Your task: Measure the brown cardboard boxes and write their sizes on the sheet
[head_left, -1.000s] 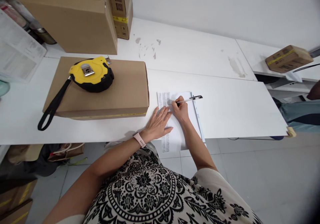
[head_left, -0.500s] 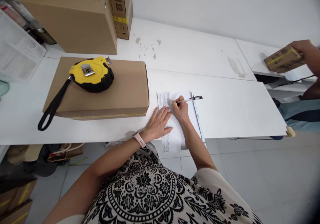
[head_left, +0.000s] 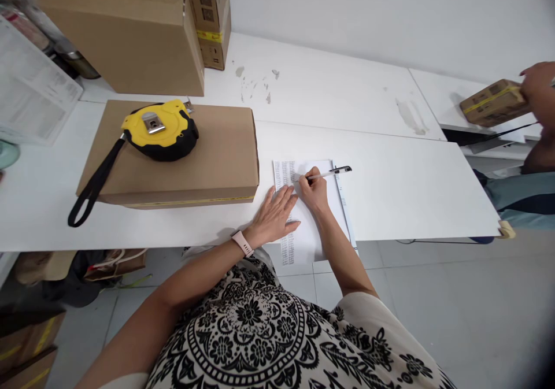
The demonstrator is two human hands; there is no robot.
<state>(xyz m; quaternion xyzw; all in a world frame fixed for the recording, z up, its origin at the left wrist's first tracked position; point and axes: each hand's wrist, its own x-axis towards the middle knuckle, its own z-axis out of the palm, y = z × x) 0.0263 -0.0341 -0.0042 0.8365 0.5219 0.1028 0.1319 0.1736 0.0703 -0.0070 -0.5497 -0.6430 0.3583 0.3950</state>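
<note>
My right hand (head_left: pixel 314 191) grips a pen (head_left: pixel 336 171) with a clear barrel and black end, its tip down at the paper. Under both hands lies a printed sheet (head_left: pixel 307 244) with columns of small text, its lower part jutting past the table's front edge. My left hand (head_left: pixel 274 214) rests flat on the sheet's left side, fingers spread, with a pink band on the wrist. Left of it sits a flat cardboard box (head_left: pixel 217 152), and on top lies a yellow and black tape measure (head_left: pixel 160 129) with a black wrist strap.
More cardboard boxes (head_left: pixel 125 42) stand at the back left, beside a clear plastic holder (head_left: pixel 30 88) with papers. On the right, another person's hand (head_left: pixel 537 82) holds a small taped box (head_left: pixel 494 103). The white table (head_left: pixel 403 186) ends before that person.
The other person's hand has shifted slightly on the small box. My hands, the pen and the sheet stay almost in place; the view has moved very slightly.
</note>
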